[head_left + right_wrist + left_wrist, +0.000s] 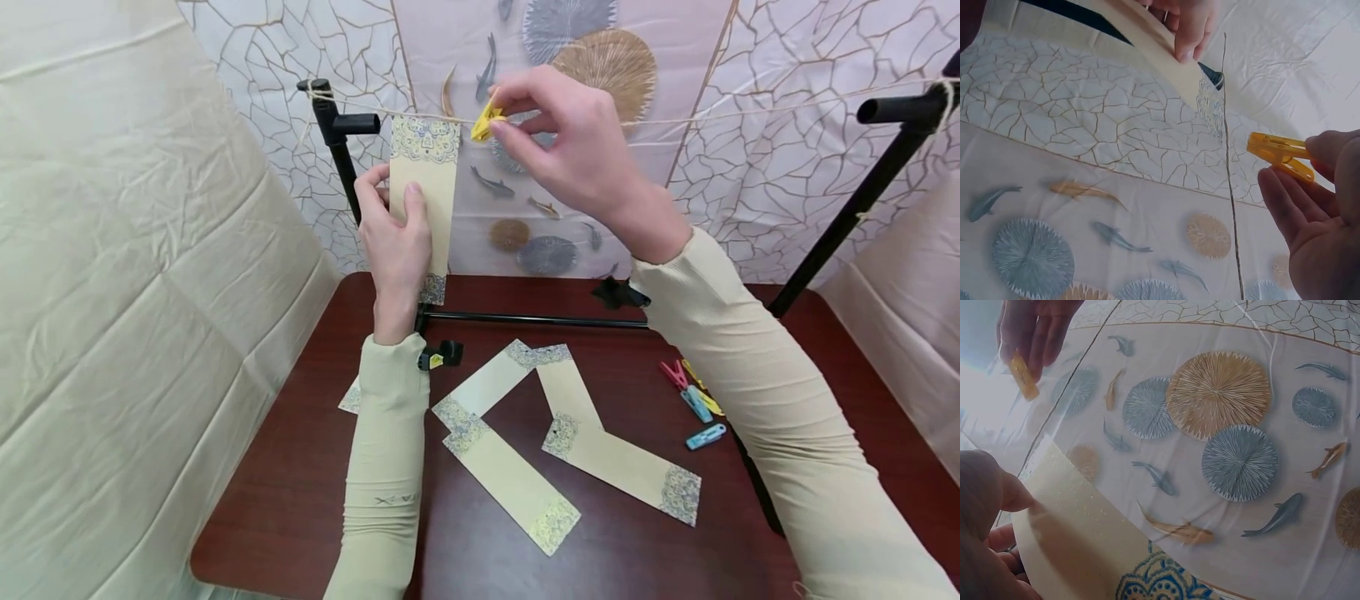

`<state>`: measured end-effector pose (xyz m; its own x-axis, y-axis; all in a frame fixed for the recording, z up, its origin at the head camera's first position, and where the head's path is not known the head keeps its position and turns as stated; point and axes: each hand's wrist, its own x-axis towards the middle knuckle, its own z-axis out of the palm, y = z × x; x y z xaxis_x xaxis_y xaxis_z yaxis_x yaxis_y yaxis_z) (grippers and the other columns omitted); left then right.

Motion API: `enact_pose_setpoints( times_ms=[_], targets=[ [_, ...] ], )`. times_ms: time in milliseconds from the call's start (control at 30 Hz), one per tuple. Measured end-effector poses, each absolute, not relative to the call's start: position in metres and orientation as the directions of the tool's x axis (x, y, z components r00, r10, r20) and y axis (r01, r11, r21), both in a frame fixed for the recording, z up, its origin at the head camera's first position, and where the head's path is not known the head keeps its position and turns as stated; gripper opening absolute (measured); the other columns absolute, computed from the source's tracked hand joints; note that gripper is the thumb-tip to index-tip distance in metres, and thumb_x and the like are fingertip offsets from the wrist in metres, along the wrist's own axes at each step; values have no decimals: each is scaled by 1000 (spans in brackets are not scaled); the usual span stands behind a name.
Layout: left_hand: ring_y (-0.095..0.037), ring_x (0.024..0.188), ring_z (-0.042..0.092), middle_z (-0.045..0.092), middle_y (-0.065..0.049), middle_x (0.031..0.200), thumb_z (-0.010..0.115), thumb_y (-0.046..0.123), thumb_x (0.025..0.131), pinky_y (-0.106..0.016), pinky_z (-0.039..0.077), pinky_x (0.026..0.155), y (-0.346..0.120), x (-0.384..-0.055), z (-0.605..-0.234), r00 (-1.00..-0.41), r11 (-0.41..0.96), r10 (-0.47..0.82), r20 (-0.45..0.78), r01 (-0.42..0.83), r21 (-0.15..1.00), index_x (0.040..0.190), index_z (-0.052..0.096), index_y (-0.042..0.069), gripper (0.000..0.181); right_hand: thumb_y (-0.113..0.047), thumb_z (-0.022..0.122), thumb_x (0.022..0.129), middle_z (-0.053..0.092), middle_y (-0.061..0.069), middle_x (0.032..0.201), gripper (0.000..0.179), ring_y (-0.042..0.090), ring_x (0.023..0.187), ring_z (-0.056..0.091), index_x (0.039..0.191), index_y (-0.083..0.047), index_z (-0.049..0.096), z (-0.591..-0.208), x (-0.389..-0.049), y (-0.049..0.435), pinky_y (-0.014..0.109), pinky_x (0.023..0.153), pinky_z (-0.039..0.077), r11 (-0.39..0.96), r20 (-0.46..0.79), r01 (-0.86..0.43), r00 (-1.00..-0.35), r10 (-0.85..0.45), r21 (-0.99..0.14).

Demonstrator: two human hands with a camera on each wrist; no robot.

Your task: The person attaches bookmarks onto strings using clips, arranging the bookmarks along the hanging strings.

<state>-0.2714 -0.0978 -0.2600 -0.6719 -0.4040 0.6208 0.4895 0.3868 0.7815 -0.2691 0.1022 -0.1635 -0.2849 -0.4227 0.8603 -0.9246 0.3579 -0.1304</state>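
Note:
A cream card strip point(433, 187) with patterned ends is held upright by my left hand point(397, 242), thumb on its front and fingers behind. Its top edge meets the thin string point(667, 122) near the left post. Just right of the card, my right hand point(573, 142) pinches a yellow clothespin point(486, 121) between thumb and fingers. In the right wrist view the clothespin point(1280, 153) is beside the string and apart from the card point(1210, 103). The left wrist view shows the card point(1072, 519) under my left thumb.
Several similar card strips point(513, 483) lie on the dark red table point(300, 492). Pink, blue and yellow clothespins point(703, 436) lie at the right, by my sleeve. Black posts point(847, 200) carry the string, joined by a low black bar point(525, 318). A patterned cloth point(525, 242) hangs behind.

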Motion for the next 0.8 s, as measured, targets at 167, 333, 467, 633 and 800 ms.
enact_pose_setpoints(
  times_ms=[167,333,467,633,800],
  targets=[
    [-17,68,53,50,3,79,55,21,98,-24,46,60,-97,-273,-259,-680,373,-413,605,480,794,126,50,15,30,-13,62,96,69,15,106,22,17,101,69,104,8,62,-158,-273,94,19,83,55,327,880,-940,-238,-412,-101],
    [-16,68,51,49,3,78,55,19,97,-23,44,61,-97,-275,-257,-672,353,-425,607,494,794,125,50,14,29,-12,62,96,70,16,105,22,17,97,69,99,10,59,-154,-278,85,19,83,55,320,891,-939,-245,-381,-122],
    [-16,68,50,49,3,78,55,19,97,-23,44,62,-97,-276,-256,-666,351,-428,611,501,791,124,50,14,28,-10,63,95,70,14,101,21,14,91,70,97,11,58,-150,-281,76,19,83,55,344,893,-924,-290,-344,-168],
    [-16,69,51,49,4,79,56,20,97,-23,43,64,-97,-278,-257,-658,360,-435,615,499,788,124,51,14,28,-6,64,94,68,8,94,14,8,88,67,98,7,58,-143,-285,63,17,82,53,402,871,-880,-388,-301,-253],
    [-17,70,51,49,3,79,56,20,97,-24,43,65,-97,-278,-258,-654,368,-429,623,503,782,125,51,13,29,-4,62,93,61,1,85,10,6,83,62,95,3,56,-139,-290,54,16,80,51,432,862,-858,-421,-282,-278]
  ],
)
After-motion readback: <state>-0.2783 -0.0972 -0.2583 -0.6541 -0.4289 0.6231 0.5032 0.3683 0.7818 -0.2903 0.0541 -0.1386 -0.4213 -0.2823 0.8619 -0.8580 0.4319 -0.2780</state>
